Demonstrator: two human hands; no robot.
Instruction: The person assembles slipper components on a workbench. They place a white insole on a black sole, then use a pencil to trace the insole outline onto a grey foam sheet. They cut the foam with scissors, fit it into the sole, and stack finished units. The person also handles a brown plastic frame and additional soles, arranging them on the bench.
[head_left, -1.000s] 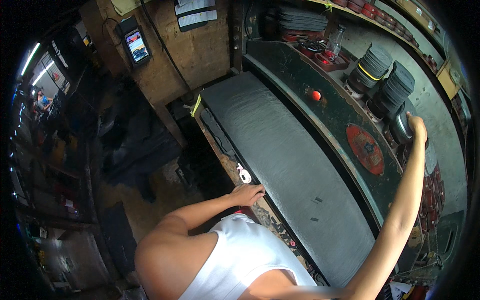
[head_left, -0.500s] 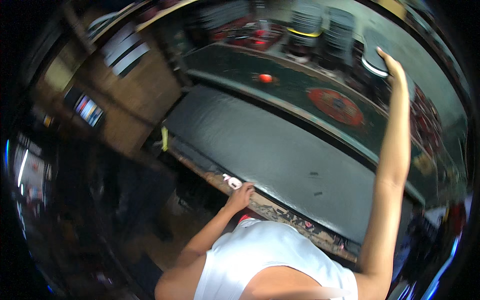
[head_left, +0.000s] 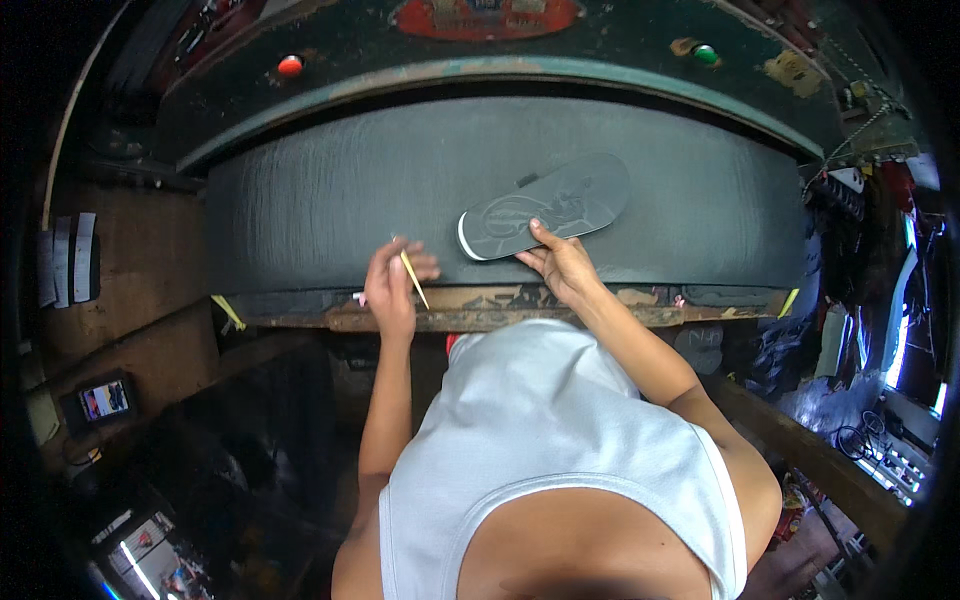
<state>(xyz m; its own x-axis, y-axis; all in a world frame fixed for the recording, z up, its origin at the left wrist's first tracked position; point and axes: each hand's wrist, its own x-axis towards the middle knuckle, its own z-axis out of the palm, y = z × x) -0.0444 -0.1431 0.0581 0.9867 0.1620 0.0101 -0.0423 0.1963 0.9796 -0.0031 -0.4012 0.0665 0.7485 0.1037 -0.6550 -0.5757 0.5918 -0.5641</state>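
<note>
In my right hand (head_left: 566, 268) is a dark grey sole-shaped piece (head_left: 570, 205) with a patterned face and a white edge at its rounded left end. My thumb lies on top of it and the fingers pass underneath. It is tilted over the long grey machine bed (head_left: 320, 190); whether it touches the surface I cannot tell. A thin pointed yellow stick (head_left: 412, 277), like a pencil, is held in my left hand (head_left: 392, 283), whose fingertips are slightly blurred. That hand is over the bed's near edge, left of the sole-shaped piece.
Behind the bed stands a dark green machine beam (head_left: 620, 55) with a red button (head_left: 290, 66) and a green button (head_left: 705, 54). A worn wooden rail (head_left: 450, 310) runs along the near edge. At left, a lit screen device (head_left: 104, 400) sits near a wooden panel (head_left: 130, 270).
My right hand has come back from the stacks behind the beam, bringing the sole-shaped piece over the bed. My left hand has risen off the near rail and shows the yellow stick. The view has turned.
</note>
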